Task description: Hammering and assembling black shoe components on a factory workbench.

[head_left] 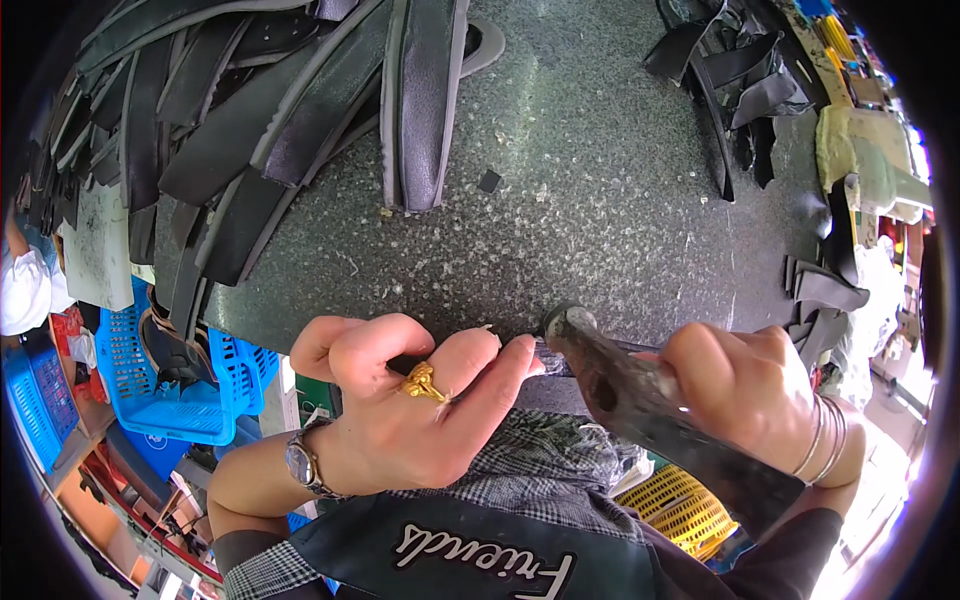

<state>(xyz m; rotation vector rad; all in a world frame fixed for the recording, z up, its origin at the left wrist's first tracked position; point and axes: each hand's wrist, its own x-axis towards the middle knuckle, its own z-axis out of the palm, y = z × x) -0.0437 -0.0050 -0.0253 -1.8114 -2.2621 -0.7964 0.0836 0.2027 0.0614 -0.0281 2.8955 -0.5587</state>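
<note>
My right hand (745,385) is closed round the handle of a hammer with a worn dark metal head (640,400). The round face of the hammer rests at the near edge of the dark speckled worktable (600,230), just right of my left fingertips. My left hand (415,395), with a gold ring and a watch, is closed at the same edge. Its thumb and fingertips pinch a black strip (553,395), which shows only in part below the hand and hammer. A tiny black square scrap (490,181) lies farther up the table.
Many black padded strips (425,110) are piled at the table's far left, some overhanging the edge. Black offcuts (745,80) lie at the far right, with more strips (825,285) at the right edge. Below stand a blue basket (165,410) and a yellow basket (680,505).
</note>
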